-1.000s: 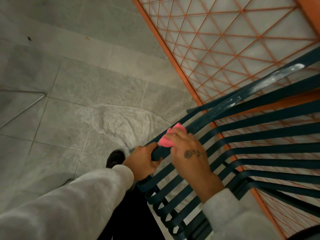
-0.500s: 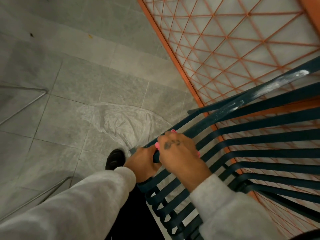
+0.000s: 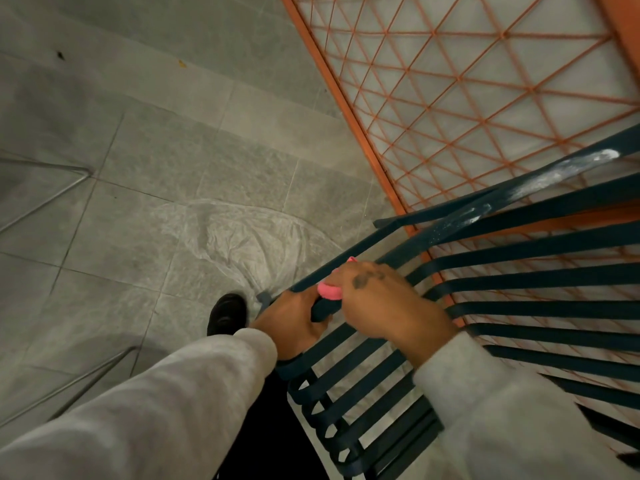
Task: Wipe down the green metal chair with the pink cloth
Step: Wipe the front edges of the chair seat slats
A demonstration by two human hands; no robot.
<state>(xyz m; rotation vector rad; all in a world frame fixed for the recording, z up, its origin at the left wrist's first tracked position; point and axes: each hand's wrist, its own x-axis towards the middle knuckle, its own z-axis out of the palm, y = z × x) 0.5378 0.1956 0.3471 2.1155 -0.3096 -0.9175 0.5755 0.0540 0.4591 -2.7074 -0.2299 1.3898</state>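
Open tiled floor (image 3: 145,174) left of the chair (image 3: 554,310) — free passage. Orange mesh panel (image 3: 450,98) close behind blocks reach; slat gaps narrow — wire frame (image 3: 85,173) far left.

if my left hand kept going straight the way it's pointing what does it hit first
Most likely the pink cloth, bunched under the right hand on the same green chair rail the left hand grips. They look nearly touching, though depth is hard to judge.
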